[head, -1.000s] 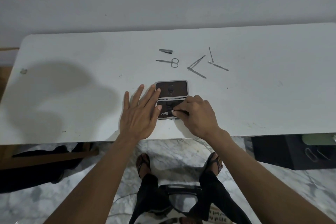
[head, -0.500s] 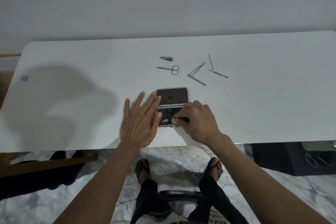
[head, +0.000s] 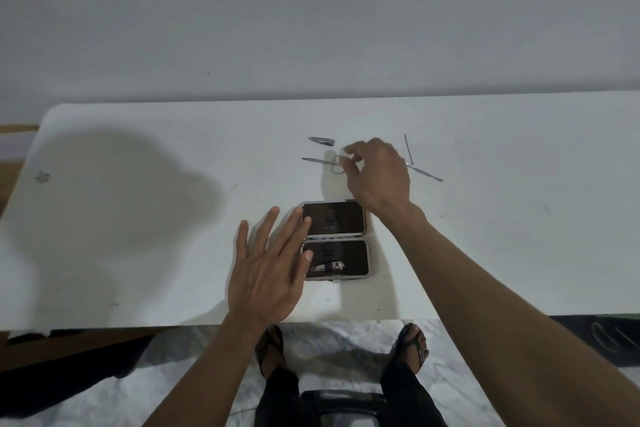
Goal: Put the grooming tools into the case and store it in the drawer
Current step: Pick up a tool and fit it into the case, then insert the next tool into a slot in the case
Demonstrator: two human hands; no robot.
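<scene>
- White table against a pale wall, with an open grooming case lying flat near its front edge, both dark halves facing up.
- One nail clipper seated in the near half of the case; far half looks bare, though too dark to tell for sure.
- Left hand flat on the table just left of the case, fingers spread wide, fingertips touching the case's left edge, holding nothing.
- Right hand reaching past the case, fingers curled loosely downward over the scissors, thumb and forefinger at the finger loops; cannot tell whether actually gripping them yet.
- Scissors lying on the table, blades pointing left.
- Small nail clipper just beyond the scissors, apart from them.
- Thin metal pick and a longer cuticle tool to the right of the hand, meeting near one end.
- Sandalled feet on marble floor below the table edge.
</scene>
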